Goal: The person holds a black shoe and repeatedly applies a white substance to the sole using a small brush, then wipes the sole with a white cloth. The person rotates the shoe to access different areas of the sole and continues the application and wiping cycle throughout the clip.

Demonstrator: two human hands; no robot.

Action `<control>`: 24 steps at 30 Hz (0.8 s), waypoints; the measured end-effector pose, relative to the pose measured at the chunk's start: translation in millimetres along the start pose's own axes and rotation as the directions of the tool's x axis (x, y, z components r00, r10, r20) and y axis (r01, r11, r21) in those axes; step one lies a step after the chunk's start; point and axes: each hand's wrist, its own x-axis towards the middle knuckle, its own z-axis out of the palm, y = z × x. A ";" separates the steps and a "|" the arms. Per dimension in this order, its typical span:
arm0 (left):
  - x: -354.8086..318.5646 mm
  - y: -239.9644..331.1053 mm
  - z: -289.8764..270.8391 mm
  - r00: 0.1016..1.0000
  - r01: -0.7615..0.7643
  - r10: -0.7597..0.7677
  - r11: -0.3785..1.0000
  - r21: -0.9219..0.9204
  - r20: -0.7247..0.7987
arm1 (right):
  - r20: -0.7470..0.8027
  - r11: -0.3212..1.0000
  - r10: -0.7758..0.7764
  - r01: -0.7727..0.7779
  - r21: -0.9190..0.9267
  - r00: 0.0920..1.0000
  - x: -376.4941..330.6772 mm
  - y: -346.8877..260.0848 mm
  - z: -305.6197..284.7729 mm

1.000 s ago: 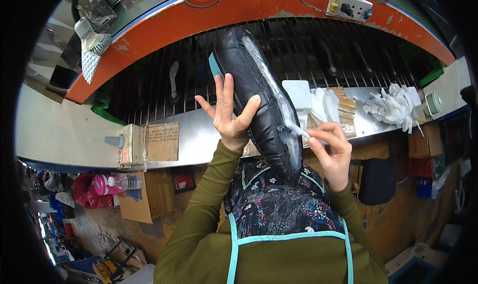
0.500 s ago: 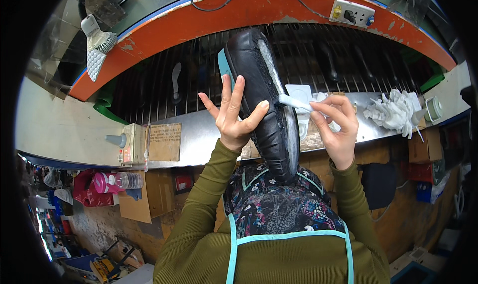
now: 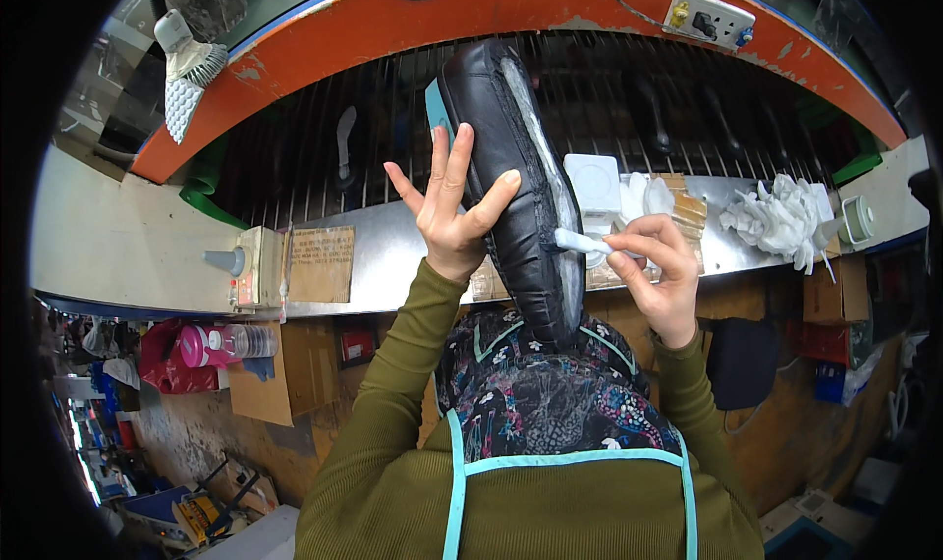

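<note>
- The black shoe upper (image 3: 511,177) stands nearly upright in front of the person, toe up toward the dark slatted rack (image 3: 324,157), heel down against the patterned apron (image 3: 550,403); its pale underside (image 3: 545,157) faces right.
- The left hand (image 3: 447,211) steadies it from the left: palm and thumb press on the black leather, fingers spread apart and straight, so it props the shoe without closing round it.
- The right hand (image 3: 658,270) has its fingers pinched together on a small white brush (image 3: 580,241), the tip of which touches the pale underside near the heel end.
- Judged from this, the step in hand is coating or brushing the bottom edge of the upper, with the stroke now low on the right margin; what is on the bristles cannot be made out, though it is probably adhesive.
- A next stroke would call for the brush to follow the rim evenly while the left palm keeps the shoe from twisting, and for the bristles to stay off the black leather.
- Just behind the brush, on the metal shelf (image 3: 393,255), stand a white tub (image 3: 594,182) and a heap of white rags (image 3: 781,216).
- Farther out: a cardboard tag (image 3: 319,263) on the shelf's left, a scrubbing brush (image 3: 187,64) hanging top left, a wall socket (image 3: 707,18) on the orange arch (image 3: 295,54).
</note>
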 end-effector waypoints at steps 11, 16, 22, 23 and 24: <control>-2.0 3.9 1.3 0.987 0.141 -0.132 0.985 -0.097 0.093 | -0.138 0.986 0.090 -0.069 0.149 0.986 -0.2 12.4 10.8; -11.7 3.2 4.6 0.961 0.242 -0.234 0.970 -0.038 0.148 | -0.036 0.923 0.312 -0.294 0.249 0.949 -17.3 8.2 17.4; -20.2 -3.0 1.7 0.952 0.239 -0.240 0.971 0.027 0.190 | -0.004 0.864 0.415 -0.392 0.317 0.910 -42.8 -11.5 10.9; -21.3 -4.3 1.7 0.951 0.231 -0.235 0.972 0.042 0.199 | -0.015 0.872 0.415 -0.393 0.292 0.910 -45.3 -8.7 13.2; -21.6 -6.1 2.2 0.951 0.221 -0.228 0.974 0.055 0.209 | -0.033 0.892 0.389 -0.368 0.263 0.920 -44.8 -7.5 15.2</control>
